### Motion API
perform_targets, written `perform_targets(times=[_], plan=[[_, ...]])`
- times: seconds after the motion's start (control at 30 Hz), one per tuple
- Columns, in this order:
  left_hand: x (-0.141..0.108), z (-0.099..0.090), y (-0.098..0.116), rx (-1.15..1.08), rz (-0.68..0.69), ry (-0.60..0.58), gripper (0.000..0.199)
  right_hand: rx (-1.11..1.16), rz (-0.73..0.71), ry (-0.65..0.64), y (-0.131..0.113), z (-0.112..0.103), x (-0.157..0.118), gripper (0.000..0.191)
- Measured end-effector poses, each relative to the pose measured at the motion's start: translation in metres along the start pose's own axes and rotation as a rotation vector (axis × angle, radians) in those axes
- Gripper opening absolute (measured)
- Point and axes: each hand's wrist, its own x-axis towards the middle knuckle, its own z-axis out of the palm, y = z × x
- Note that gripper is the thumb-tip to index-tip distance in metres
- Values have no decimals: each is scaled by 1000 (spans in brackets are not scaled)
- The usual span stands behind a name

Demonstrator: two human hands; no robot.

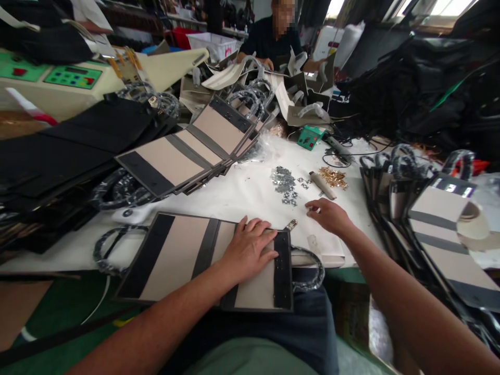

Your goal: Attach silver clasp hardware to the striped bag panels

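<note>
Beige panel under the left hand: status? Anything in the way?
Left hand flat on beige panel. Right hand near small metal pieces, grip unclear. Left forearm crosses panel's near edge.

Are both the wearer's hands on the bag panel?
No: the left hand rests on the bag panel; the right hand is off it.

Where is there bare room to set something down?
The widest bare patch of white table lies between the panel under the left hand, the stacked panels and the small metal plates. A narrower strip separates the right hand from the rightmost panels. Handled pieces crowd the far end.
</note>
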Motion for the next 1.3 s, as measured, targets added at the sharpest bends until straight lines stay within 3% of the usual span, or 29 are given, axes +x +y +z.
perform_targets(times=[0.2, 0.37, 0.53, 0.67, 0.77, 0.87, 0.93, 1.0, 1.07, 1.3], plan=[[2, -6, 10, 100, -14, -42, 49, 20, 21, -38, 0, -3, 7, 13], [2, 0, 8, 87, -23, -44, 51, 50, 41, -15, 3, -4, 6, 18], [-14, 6, 9, 49, -7, 22, 41, 93, 42, 20, 4, -2, 4, 13], [-27, 6, 11, 43, 5, 40, 45, 163, 67, 26, 3, -6, 5, 16], [-29, 4, 13, 24, -18, 33, 46, 329, 88, 24, -11, -13, -12, 21], [-27, 1, 16, 15, -39, 9, 47, 688, 119, 15, -42, -11, -50, 30], [-25, -2, 18, 20, -51, -4, 48, 801, 105, -42, -63, 0, -79, 34], [-24, -3, 20, 27, -58, -14, 48, 766, 67, -24, -80, 16, -102, 30], [-23, -4, 21, 34, -56, -26, 48, 660, -1, 83, -88, 34, -116, 23], [-17, -5, 24, 94, -64, -66, 48, 158, -295, 401, -86, 72, -129, 33]])
